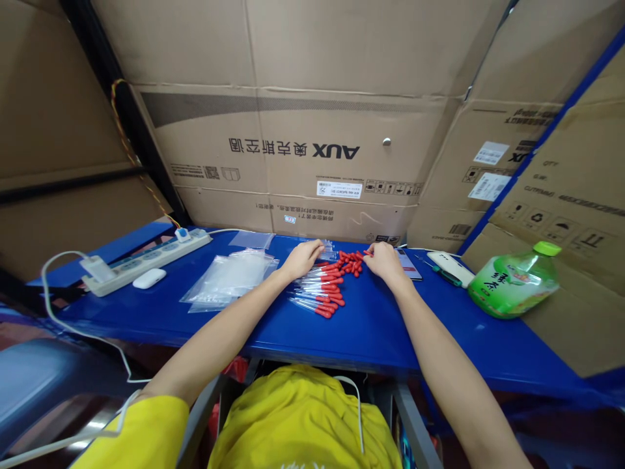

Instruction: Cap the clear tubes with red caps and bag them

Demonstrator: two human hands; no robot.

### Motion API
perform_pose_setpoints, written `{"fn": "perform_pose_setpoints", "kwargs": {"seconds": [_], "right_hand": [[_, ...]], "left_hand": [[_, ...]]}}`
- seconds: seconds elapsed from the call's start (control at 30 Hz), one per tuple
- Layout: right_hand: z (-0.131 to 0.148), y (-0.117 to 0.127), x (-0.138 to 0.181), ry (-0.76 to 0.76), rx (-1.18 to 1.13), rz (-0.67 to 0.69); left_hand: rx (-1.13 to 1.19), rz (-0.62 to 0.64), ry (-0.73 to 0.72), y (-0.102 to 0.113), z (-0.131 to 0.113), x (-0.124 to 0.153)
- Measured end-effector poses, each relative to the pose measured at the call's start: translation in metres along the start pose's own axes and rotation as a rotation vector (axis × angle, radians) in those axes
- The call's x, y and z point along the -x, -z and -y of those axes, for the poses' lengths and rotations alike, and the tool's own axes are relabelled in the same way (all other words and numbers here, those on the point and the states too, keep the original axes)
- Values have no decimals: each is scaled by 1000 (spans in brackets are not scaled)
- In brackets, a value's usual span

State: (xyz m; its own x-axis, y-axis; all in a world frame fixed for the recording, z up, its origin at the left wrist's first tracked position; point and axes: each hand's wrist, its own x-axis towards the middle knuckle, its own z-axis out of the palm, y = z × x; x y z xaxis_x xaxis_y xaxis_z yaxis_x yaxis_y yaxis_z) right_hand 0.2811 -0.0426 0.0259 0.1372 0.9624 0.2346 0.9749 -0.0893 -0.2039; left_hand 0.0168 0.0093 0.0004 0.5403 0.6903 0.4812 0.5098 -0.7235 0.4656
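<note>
My left hand (303, 258) is closed, its fingertips together beside a small bunch of clear tubes (330, 250); whatever it pinches is hidden. Between the thumb and finger of my right hand (385, 262) is a red rubber bulb (367, 253), at the edge of a loose heap of red bulbs (349, 263). Below and between the hands lies a row of droppers (317, 289), clear tubes capped with red bulbs, with the bulb ends pointing right.
Clear plastic zip bags (229, 279) lie left of the droppers on the blue table (371, 332). Farther left are a power strip (151, 259) and a white earphone case (149, 279). At right stand a green bottle (512, 283) and a white device (450, 267). Cardboard (293, 117) walls the back.
</note>
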Motion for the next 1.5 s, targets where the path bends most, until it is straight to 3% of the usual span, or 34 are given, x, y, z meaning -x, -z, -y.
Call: {"fn": "perform_pose_setpoints", "kwargs": {"seconds": [0.23, 0.43, 0.67, 1.2, 1.5], "right_hand": [[8, -3, 1, 122, -193, -176], [34, -9, 9, 350, -706, -116], [53, -18, 16, 369, -1014, -137], [47, -25, 17, 415, -928, -144], [45, -21, 20, 470, -810, -124]], "left_hand": [[-158, -18, 57, 3, -6, 1], [-132, -23, 29, 5, -19, 2], [-47, 15, -48, 7, -29, 3], [-192, 135, -140, 26, -18, 0], [-179, 185, -185, 33, -27, 3]]}}
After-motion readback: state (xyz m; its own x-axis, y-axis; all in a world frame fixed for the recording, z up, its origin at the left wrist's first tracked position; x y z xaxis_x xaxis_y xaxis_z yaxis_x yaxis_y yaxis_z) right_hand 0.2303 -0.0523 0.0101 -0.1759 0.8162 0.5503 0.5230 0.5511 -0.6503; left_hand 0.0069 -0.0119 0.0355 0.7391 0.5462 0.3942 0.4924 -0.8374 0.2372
